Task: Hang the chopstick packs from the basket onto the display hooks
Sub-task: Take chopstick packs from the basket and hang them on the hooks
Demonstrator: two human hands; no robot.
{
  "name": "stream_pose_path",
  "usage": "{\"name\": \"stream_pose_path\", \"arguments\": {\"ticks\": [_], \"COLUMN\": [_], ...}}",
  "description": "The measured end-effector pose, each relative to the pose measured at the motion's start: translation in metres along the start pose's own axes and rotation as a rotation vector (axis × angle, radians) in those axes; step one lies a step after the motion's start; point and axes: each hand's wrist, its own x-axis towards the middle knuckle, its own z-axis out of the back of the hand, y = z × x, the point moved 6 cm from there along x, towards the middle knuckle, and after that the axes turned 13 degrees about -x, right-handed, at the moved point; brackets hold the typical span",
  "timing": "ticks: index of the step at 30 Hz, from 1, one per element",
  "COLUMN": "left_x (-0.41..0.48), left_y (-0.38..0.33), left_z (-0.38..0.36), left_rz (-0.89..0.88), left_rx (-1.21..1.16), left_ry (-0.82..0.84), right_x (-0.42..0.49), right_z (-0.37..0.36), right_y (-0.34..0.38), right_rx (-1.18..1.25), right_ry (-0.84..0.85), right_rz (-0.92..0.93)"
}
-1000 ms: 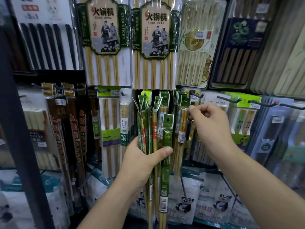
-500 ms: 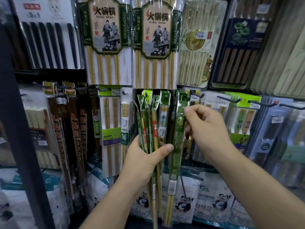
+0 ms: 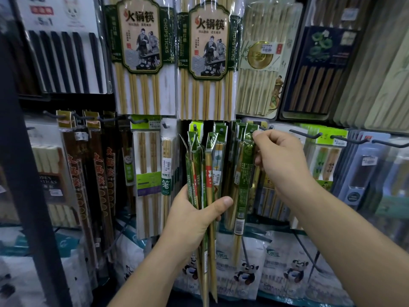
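Right: the right grip (image 3: 281, 160) is clamped on one pack (image 3: 244, 173), thumb and fingertips pinching its green header.
Pack: it hangs upright from that pinch, with a barcode label low down and bare chopstick tips showing below the wrapper.
Hook: the header's top sits at the tip of a dark hook (image 3: 266, 127); whether the hole is over it cannot be told.
Hung: more green packs (image 3: 238, 138) hang just left of the held one, close against it.
Left: the left grip (image 3: 194, 216) is clamped round a bundle (image 3: 199, 169) of packs, thumb across the front, headers fanning out above.
Bundle place: in front of the lower row, left of the single pack, near it but apart.
Right side: further hooks (image 3: 306, 135) stick out over lime-topped packs (image 3: 332, 138).
Above: two large packs (image 3: 141, 63) printed CHOPSTICKS.
Below: panda bags (image 3: 245, 271) line the bottom row.
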Motion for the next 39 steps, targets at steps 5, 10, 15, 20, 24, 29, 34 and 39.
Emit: {"name": "stream_pose_path", "arguments": {"ticks": [5, 10, 15, 20, 24, 29, 34, 39], "left_x": [0.001, 0.000, 0.000, -0.003, -0.005, -0.007, -0.005, -0.004], "left_y": [0.000, -0.001, -0.001, -0.004, -0.007, -0.008, -0.005, -0.004], "left_z": [0.001, -0.001, -0.004, -0.015, -0.018, -0.019, -0.009, -0.004], "left_rz": [0.001, -0.009, 0.030, -0.061, -0.080, -0.061, 0.031, 0.031], "left_rx": [0.023, 0.072, 0.122, 0.124, 0.108, 0.022, -0.101, -0.142], "left_ry": [0.008, 0.007, 0.006, 0.095, 0.110, 0.108, -0.001, -0.002], "right_x": [0.003, -0.001, -0.027, -0.048, -0.048, -0.041, -0.025, -0.013], "right_z": [0.000, -0.002, -0.004, -0.023, -0.023, -0.019, -0.005, 0.000], "right_y": [-0.001, -0.009, -0.002, 0.017, 0.018, 0.010, 0.010, 0.008], "right_rx": [0.015, -0.043, -0.006, 0.014, 0.013, 0.132, 0.142, 0.098], "right_ry": [-0.041, -0.079, 0.009, 0.269, 0.269, 0.220, 0.104, 0.050], "right_rz": [0.015, -0.007, 0.082, 0.193, 0.192, 0.106, 0.029, 0.003]}}
